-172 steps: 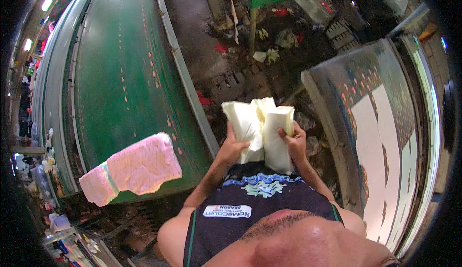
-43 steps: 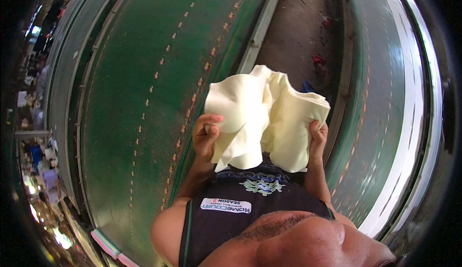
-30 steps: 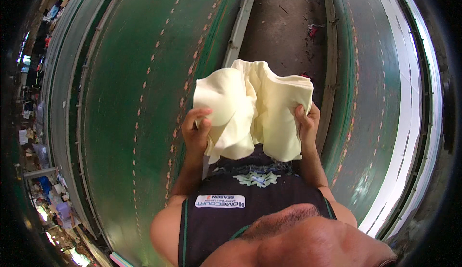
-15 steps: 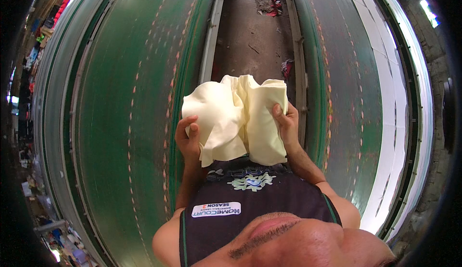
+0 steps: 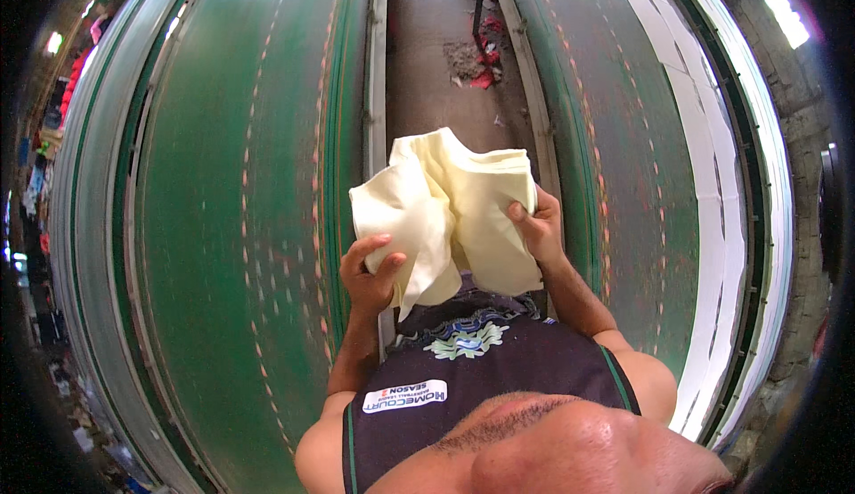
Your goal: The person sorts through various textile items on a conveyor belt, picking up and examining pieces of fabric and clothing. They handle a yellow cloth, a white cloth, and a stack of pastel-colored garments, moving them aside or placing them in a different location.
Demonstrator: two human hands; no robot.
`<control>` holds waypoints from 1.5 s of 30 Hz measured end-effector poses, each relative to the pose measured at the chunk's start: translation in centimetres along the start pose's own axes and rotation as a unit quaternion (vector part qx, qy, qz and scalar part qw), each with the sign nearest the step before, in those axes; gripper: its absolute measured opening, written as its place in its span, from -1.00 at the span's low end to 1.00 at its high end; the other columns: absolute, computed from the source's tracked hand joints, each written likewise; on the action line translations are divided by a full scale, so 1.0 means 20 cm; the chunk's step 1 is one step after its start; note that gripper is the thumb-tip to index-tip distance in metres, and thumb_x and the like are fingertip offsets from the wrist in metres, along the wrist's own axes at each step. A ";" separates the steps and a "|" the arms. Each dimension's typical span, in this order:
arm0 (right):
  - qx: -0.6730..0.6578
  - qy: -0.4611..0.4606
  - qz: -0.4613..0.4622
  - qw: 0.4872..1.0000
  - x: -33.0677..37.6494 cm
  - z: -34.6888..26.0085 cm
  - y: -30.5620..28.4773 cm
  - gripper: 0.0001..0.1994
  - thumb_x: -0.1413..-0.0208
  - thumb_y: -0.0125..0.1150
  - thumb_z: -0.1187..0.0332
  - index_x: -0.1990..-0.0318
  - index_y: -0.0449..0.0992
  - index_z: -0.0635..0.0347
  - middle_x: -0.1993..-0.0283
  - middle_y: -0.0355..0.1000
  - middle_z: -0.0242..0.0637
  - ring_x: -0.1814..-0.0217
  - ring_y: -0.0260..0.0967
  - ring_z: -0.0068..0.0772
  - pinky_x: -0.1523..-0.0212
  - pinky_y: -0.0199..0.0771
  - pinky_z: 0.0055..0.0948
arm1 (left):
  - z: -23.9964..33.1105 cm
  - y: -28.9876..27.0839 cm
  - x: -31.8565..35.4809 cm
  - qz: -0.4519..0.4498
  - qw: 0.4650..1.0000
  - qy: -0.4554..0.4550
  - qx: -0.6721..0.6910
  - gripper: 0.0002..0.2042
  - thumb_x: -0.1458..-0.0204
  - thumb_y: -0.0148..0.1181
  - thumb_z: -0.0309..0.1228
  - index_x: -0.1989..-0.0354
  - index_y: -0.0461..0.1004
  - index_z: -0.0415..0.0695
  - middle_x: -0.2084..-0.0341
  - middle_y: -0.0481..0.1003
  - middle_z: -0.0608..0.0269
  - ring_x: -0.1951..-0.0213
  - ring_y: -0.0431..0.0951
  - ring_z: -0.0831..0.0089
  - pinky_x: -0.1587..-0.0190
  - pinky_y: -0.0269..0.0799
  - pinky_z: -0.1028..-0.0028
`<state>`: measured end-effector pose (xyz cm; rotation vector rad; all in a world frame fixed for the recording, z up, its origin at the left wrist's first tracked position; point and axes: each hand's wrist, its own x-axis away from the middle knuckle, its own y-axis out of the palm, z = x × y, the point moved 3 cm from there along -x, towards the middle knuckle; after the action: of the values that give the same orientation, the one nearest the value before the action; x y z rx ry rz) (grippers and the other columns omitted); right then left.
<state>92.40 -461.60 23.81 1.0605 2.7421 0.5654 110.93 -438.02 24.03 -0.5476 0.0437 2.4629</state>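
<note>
Both my hands hold a bundle of pale cream fabric pieces (image 5: 495, 200) in front of my body, above the aisle. The bundle sags in a fold at its middle. My left hand (image 5: 372, 273) grips its left part, thumb and fingers on the front face near the lower edge. My right hand (image 5: 538, 225) is closed round the right edge, thumb on top, where several stacked layers show. The fingers behind the fabric are hidden.
A long green table (image 5: 205, 191) runs along my left and another green table (image 5: 614, 138) along my right, both with dashed marks. White fabric (image 5: 712, 191) covers the right table's far side. Red and grey scraps (image 5: 481, 62) lie on the aisle floor (image 5: 427, 66) ahead.
The left part of the bundle has folded inward and my left hand has moved right and slightly down. My right hand keeps its hold. The tables and aisle have shifted in view.
</note>
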 end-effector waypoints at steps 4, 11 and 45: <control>-0.038 0.006 0.057 0.998 -0.68 0.07 -0.21 -0.51 -0.29 0.34 0.32 -0.29 0.43 0.36 -0.15 0.54 -0.23 -0.13 0.49 -0.43 -0.19 0.48 -0.35 | -0.36 0.24 -0.62 -0.021 0.999 -0.041 -0.010 -0.68 -0.01 0.55 -0.47 0.07 0.60 -0.18 0.17 0.67 0.13 0.12 0.65 0.39 0.05 0.54 0.38; 0.013 -0.005 0.045 0.999 -1.98 -0.01 -0.50 -0.54 -0.27 0.36 0.33 -0.26 0.47 0.32 -0.15 0.54 -0.27 -0.12 0.49 -0.45 -0.16 0.49 -0.38 | -0.73 0.81 -1.80 -0.014 0.996 -0.080 -0.032 -0.71 -0.04 0.50 -0.52 0.07 0.61 -0.21 0.17 0.65 0.16 0.10 0.61 0.42 0.00 0.51 0.39; 0.071 -0.021 0.062 0.995 -7.76 -0.40 -1.23 -0.61 -0.26 0.40 0.29 -0.15 0.56 0.34 -0.07 0.54 -0.35 -0.07 0.48 -0.50 -0.08 0.50 -0.46 | -2.82 2.34 -6.92 0.015 0.995 -0.101 0.014 -0.72 -0.09 0.48 -0.48 0.04 0.58 -0.18 0.18 0.64 0.20 0.16 0.61 0.47 0.07 0.53 0.43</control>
<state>189.84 -585.22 21.58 1.2658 2.7287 0.3624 206.25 -562.36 22.71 -0.2864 0.0047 2.5302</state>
